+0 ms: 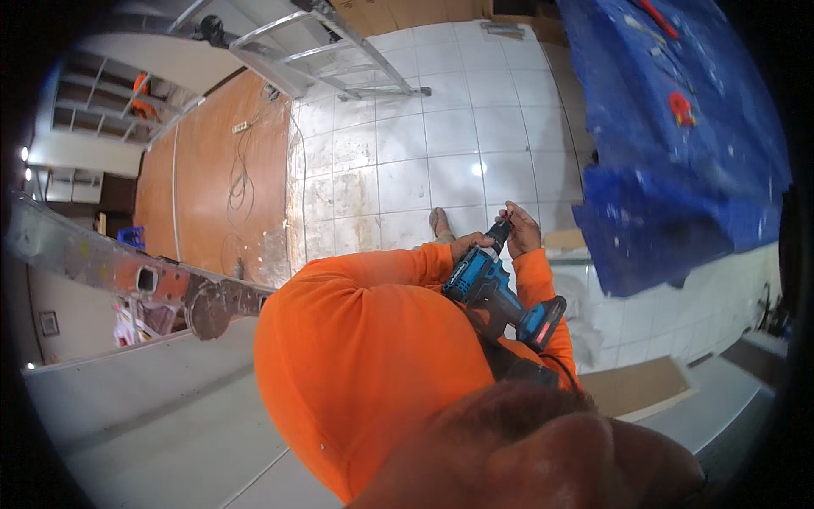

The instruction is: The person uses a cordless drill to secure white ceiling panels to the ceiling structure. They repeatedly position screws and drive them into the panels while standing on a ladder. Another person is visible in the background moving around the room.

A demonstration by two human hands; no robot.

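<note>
Left grip (469,243) is, as I watch from far away, closed on the blue drill (477,281), near its chuck (499,231). Right grip (523,233) has bent fingers just beside the front end; whether they pinch something small, I cannot tell. The drill's body slants forward and to the right, so the right grip is the nearer one to its tip. Its battery (541,322) sits near the right sleeve (534,276).
</note>
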